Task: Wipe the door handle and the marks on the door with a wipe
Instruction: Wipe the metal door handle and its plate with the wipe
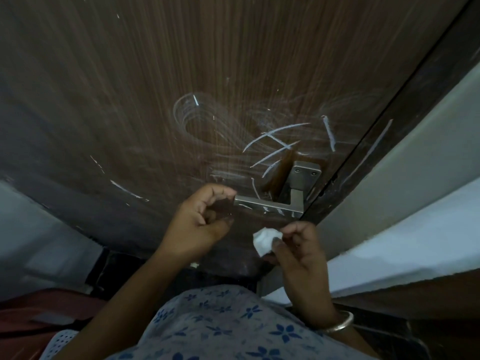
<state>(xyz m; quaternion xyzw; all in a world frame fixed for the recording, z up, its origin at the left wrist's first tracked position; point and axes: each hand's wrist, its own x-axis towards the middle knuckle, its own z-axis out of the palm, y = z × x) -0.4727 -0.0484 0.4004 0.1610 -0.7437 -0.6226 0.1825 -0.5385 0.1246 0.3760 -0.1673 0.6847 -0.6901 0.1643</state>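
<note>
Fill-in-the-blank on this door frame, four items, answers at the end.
1. The right hand pinches a crumpled white ___.
2. The left hand has its fingertips at the free end of the brushed metal lever ___.
3. The scribbled marks on the brown wood-grain door are ___ in colour.
4. The silver bangle sits on the ___ wrist.
Answers: wipe; handle; white; right.

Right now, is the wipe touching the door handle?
No: the right hand pinches the wipe below the door handle, with a gap between them.
</note>
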